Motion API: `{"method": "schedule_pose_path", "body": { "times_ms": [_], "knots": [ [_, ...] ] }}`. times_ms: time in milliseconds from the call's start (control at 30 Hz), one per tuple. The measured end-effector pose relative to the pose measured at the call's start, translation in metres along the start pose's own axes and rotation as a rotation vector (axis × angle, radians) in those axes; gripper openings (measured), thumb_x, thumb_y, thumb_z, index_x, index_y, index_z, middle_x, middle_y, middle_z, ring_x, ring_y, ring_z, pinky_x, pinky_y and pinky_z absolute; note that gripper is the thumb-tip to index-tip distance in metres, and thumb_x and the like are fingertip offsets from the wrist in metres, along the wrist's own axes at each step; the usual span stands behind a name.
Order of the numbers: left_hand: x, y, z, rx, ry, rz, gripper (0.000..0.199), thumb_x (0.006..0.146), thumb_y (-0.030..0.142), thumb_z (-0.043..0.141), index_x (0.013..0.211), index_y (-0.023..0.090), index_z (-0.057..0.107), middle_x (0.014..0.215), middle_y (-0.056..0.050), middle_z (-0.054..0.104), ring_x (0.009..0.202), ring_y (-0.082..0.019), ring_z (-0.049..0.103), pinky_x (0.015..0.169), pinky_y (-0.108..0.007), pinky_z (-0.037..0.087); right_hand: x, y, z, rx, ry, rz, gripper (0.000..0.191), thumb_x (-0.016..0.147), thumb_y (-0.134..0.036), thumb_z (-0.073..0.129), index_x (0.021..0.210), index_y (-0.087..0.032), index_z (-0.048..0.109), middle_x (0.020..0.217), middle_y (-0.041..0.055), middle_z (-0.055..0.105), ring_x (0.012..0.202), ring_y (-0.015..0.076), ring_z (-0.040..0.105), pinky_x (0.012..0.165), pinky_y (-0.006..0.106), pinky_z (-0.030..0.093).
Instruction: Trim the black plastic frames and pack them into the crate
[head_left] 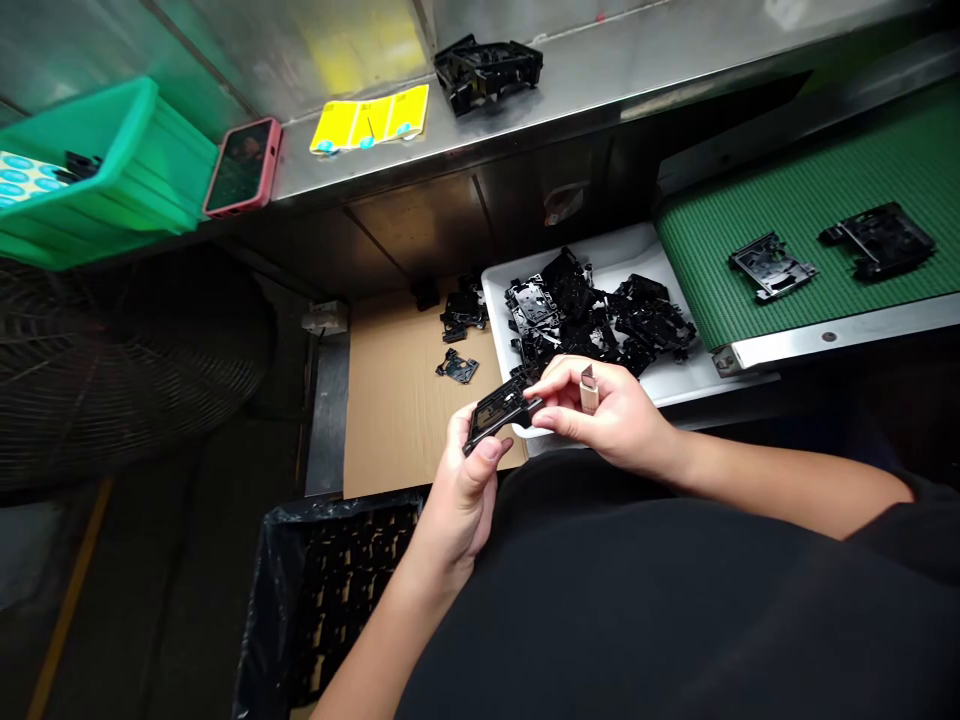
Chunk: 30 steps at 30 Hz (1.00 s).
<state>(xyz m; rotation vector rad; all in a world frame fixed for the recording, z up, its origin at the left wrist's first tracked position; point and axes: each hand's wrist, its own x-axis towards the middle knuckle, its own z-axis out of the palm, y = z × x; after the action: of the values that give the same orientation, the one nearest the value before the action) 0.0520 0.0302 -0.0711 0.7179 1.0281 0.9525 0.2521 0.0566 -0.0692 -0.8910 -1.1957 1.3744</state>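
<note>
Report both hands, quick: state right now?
Left hand: closed, holding a black plastic part.
Right hand: closed on a small pale tool, fingertips at the part's end.

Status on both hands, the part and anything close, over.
Left hand gripping black part. Right hand touching its end, also holding pale-handled tool. White tray of black pieces just beyond.

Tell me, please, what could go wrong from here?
The small tool in the right hand has a pointed tip, bare beside the fingers; a slip might cut skin.

The black part is held up by the left hand, so it could drop if that grip loosens.

The phone lies near the ledge's front edge; a knock might tip it off.
</note>
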Motion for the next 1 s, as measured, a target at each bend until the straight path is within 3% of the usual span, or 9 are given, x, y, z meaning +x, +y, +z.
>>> {"method": "schedule_pose_path", "body": {
  "times_ms": [200,333,433,533,633,733,833,933,1000],
  "knots": [
    [0.000,-0.001,-0.002,-0.042,-0.076,0.003,0.052,0.085,0.052,0.082,0.130,0.032,0.067,0.138,-0.003,0.069,0.136,-0.027,0.060,0.118,-0.047,0.046,0.000,0.001,0.000,-0.007,-0.028,-0.024,0.024,0.085,-0.034,0.087,0.097,-0.018,0.074,0.081,-0.0001,0.063,0.069,0.0122,0.059,0.061,0.026,0.052],
    [0.003,-0.001,-0.008,0.024,-0.081,0.081,0.069,0.082,0.045,0.086,0.145,0.034,0.058,0.154,-0.005,0.059,0.144,-0.030,0.055,0.122,-0.049,0.044,-0.002,0.003,-0.002,-0.066,-0.063,-0.067,0.024,0.086,-0.031,0.086,0.103,-0.018,0.075,0.089,0.0019,0.063,0.072,0.0122,0.057,0.058,0.024,0.048],
    [0.004,-0.004,-0.016,0.147,-0.086,0.191,0.088,0.080,0.036,0.088,0.157,0.039,0.045,0.165,-0.006,0.048,0.152,-0.032,0.046,0.126,-0.049,0.042,-0.004,0.004,-0.006,-0.119,-0.141,-0.110,0.024,0.088,-0.027,0.084,0.109,-0.019,0.075,0.095,0.0036,0.064,0.070,0.0110,0.054,0.052,0.021,0.043],
    [0.002,-0.004,-0.024,0.371,-0.068,0.335,0.101,0.080,0.029,0.088,0.162,0.048,0.033,0.176,-0.002,0.025,0.160,-0.033,0.032,0.128,-0.051,0.039,-0.005,0.004,-0.012,-0.183,-0.235,-0.191,0.025,0.091,-0.023,0.081,0.115,-0.019,0.075,0.098,0.0045,0.064,0.068,0.0097,0.052,0.049,0.020,0.041],
    [-0.005,0.002,-0.029,0.614,-0.026,0.469,0.110,0.076,0.029,0.091,0.164,0.048,0.028,0.179,-0.003,0.011,0.163,-0.038,0.022,0.128,-0.057,0.036,-0.007,0.003,-0.016,-0.242,-0.289,-0.294,0.026,0.093,-0.020,0.078,0.118,-0.019,0.075,0.098,0.0059,0.066,0.070,0.0107,0.052,0.050,0.020,0.042],
    [-0.013,0.013,-0.026,0.746,-0.009,0.548,0.118,0.069,0.037,0.096,0.165,0.042,0.029,0.176,-0.009,0.017,0.161,-0.042,0.026,0.125,-0.061,0.040,-0.009,0.001,-0.020,-0.253,-0.297,-0.332,0.027,0.092,-0.018,0.079,0.119,-0.019,0.074,0.099,0.0070,0.069,0.073,0.0117,0.055,0.051,0.020,0.043],
    [-0.019,0.023,-0.018,0.716,-0.006,0.562,0.120,0.068,0.046,0.096,0.166,0.040,0.028,0.171,-0.012,0.031,0.157,-0.042,0.035,0.122,-0.061,0.043,-0.010,-0.004,-0.021,-0.227,-0.298,-0.299,0.029,0.091,-0.019,0.081,0.118,-0.019,0.074,0.097,0.0056,0.069,0.072,0.0116,0.055,0.051,0.020,0.044],
    [-0.020,0.028,-0.009,0.628,0.012,0.565,0.113,0.070,0.048,0.095,0.163,0.041,0.030,0.164,-0.012,0.042,0.152,-0.038,0.044,0.122,-0.060,0.042,-0.009,-0.010,-0.021,-0.207,-0.282,-0.268,0.028,0.090,-0.021,0.082,0.116,-0.019,0.073,0.096,0.0048,0.068,0.070,0.0117,0.055,0.052,0.022,0.045],
    [-0.018,0.029,-0.006,0.590,0.010,0.622,0.101,0.069,0.046,0.096,0.153,0.043,0.040,0.159,-0.008,0.046,0.148,-0.035,0.048,0.122,-0.060,0.042,-0.008,-0.014,-0.020,-0.200,-0.273,-0.266,0.028,0.089,-0.022,0.083,0.115,-0.019,0.074,0.095,0.0048,0.068,0.069,0.0118,0.054,0.052,0.023,0.044]
  ]
}}
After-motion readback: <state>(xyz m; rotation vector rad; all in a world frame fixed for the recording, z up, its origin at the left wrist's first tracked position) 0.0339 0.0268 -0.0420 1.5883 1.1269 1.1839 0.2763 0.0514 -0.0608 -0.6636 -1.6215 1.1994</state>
